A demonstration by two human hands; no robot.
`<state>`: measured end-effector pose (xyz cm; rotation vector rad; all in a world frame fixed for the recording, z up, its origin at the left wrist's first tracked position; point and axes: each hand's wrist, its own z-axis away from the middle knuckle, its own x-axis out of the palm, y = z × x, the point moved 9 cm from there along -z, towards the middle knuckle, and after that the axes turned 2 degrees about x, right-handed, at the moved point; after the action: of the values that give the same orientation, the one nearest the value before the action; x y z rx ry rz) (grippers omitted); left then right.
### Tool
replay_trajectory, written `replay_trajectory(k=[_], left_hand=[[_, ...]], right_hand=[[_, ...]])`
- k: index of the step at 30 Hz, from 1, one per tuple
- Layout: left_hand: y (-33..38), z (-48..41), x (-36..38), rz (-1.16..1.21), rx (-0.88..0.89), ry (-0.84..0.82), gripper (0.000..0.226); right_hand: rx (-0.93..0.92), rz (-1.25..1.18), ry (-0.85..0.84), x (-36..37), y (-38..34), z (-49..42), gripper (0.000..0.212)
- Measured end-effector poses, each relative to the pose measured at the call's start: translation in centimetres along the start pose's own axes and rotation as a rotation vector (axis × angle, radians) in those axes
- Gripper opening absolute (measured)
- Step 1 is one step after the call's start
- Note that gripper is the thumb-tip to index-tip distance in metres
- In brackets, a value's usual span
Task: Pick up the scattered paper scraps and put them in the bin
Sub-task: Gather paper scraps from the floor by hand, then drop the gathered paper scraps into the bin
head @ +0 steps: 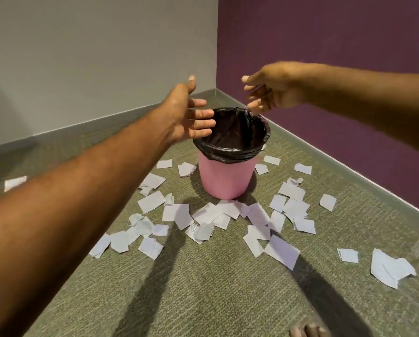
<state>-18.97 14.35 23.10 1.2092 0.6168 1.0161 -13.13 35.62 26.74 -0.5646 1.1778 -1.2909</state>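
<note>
Head view, floor corner.

- Bin (225,178): pink, upright on the green carpet (203,288), mid-scene, near the corner where the grey wall (94,57) meets the purple wall (325,32). Black liner (235,132) folded over the rim, mouth open. Cannot tell what is inside; the interior is dark.
- Scraps (176,212): white paper pieces, all on the carpet around the bin. The thickest cluster sits just near the bin's base and fans out to left and right, with several pieces overlapping. A few lie beside the bin on its left and right. One piece lies well apart at far left, and one larger torn piece at near right.
- Left grip (186,113): open, thumb up, fingers straight and spread. It is above the bin's left rim, with fingertips in front of the liner edge; contact with the liner cannot be told.
- Right grip (274,91): open, fingers loosely spread and pointing left and down, above the bin's far-right rim. Some motion blur at the fingertips.
- Both forearms are bare and throw long shadows on the near carpet.
- Toes (305,332) are just visible at the bottom edge.
</note>
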Motion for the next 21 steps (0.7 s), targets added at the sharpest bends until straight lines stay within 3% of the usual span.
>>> replay_trajectory(k=[4,7,14,18,21], left_hand=[[-1.7,-1.5,3.3,0.050,-0.011,0.020,0.058],[-3.5,-2.4,5.1,0.099,-0.016,0.047,0.056],[-14.2,-2.1,8.5,0.080,-0.109,0.086,0.030],[-22.4,-1.0,9.0,-0.159,-0.182,0.153,0.013],[-29.2,-0.7,9.0,-0.480,-0.208,0.125,0.010]], right_hand=[[-0.017,-0.189,0.009,0.6,1.4,-3.1,0.039],[-0.039,-0.276,-0.078,1.6,3.6,-4.8,0.035],[-0.102,-0.273,-0.185,0.1,8.6,-6.0,0.027],[-0.073,-0.284,-0.163,-1.6,14.4,-6.3,0.022],[-0.017,-0.269,-0.177,-1.5,19.9,-6.5,0.015]])
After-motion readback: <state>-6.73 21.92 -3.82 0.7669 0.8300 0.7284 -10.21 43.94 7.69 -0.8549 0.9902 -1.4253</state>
